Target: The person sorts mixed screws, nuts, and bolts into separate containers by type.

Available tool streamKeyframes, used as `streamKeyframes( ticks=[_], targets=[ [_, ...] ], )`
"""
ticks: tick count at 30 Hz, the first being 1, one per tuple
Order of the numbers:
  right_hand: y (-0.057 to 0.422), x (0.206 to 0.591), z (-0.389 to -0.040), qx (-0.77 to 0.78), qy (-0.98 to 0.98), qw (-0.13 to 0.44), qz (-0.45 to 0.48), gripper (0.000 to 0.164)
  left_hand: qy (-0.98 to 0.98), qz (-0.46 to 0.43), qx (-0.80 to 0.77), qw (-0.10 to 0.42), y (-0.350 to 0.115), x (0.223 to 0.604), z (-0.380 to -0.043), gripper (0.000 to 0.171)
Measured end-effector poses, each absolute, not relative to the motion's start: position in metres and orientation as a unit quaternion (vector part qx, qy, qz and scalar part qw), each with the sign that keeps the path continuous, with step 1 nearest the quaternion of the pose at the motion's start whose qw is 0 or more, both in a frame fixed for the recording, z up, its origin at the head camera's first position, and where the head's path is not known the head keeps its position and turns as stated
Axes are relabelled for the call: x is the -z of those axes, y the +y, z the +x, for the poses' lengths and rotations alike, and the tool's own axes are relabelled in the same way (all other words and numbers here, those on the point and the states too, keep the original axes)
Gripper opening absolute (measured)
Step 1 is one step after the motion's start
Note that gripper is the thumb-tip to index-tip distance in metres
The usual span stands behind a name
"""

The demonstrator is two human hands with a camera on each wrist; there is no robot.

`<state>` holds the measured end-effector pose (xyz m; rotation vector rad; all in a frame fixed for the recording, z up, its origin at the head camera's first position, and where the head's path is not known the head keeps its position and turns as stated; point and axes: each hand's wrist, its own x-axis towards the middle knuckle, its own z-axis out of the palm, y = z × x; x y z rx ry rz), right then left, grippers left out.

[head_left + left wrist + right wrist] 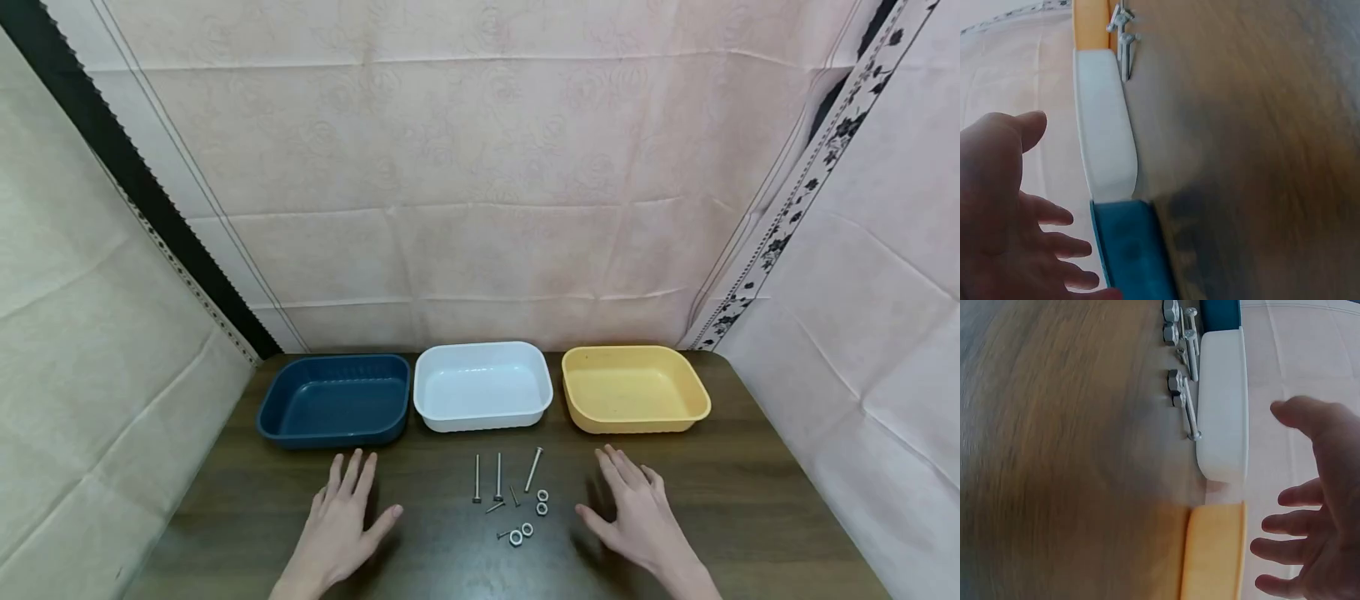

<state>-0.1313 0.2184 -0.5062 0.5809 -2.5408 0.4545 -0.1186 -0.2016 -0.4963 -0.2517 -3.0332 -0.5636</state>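
Observation:
My left hand (339,525), fingers spread and straight, hovers over the table in front of the dark blue tray (334,439). On the other side my right hand (636,515) is held the same way, below the yellow tray (637,426). Neither hand holds anything. Between them lies loose hardware: long bolts such as the one (532,471) at the right of the group, small screws (514,497), and several hex nuts (516,538). In the right wrist view, a long bolt (1190,412) lies beside two nuts (1175,381), close to the white tray (1222,412).
Three trays stand in a row along the table's back edge, the white tray (483,422) in the middle. Pale cloth (480,167) hangs behind the wooden table (450,567), and more cloth (862,375) hangs at both sides.

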Motion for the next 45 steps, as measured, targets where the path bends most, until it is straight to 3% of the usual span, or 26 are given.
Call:
streamKeyframes(
  ticks=[3,10,15,19,29,38,45],
  targets=[
    [0.215,0.509,-0.134,-0.185,-0.927,0.249,0.212,0.070,-0.974,-0.064,0.204,0.070,-0.209,0.493,-0.120,0.076],
    [0.202,0.514,-0.138,-0.232,-0.925,0.243,0.180,0.053,-0.931,-0.018,0.249,0.265,-0.235,0.491,-0.129,0.049],
    [0.190,0.520,-0.140,-0.258,-0.917,0.252,0.170,0.038,-0.896,0.075,0.301,0.319,-0.256,0.491,-0.140,0.037],
    [0.180,0.523,-0.138,-0.275,-0.912,0.253,0.166,0.031,-0.852,0.180,0.381,0.310,-0.274,0.496,-0.147,0.037],
    [0.168,0.530,-0.136,-0.298,-0.901,0.268,0.163,0.030,-0.757,0.314,0.533,0.212,-0.314,0.497,-0.172,0.071],
    [0.156,0.534,-0.133,-0.341,-0.888,0.255,0.172,0.027,-0.685,0.356,0.623,0.129,-0.327,0.502,-0.201,0.066],
    [0.151,0.535,-0.132,-0.361,-0.888,0.234,0.163,0.024,-0.664,0.351,0.652,0.103,-0.330,0.503,-0.207,0.058]
  ],
)
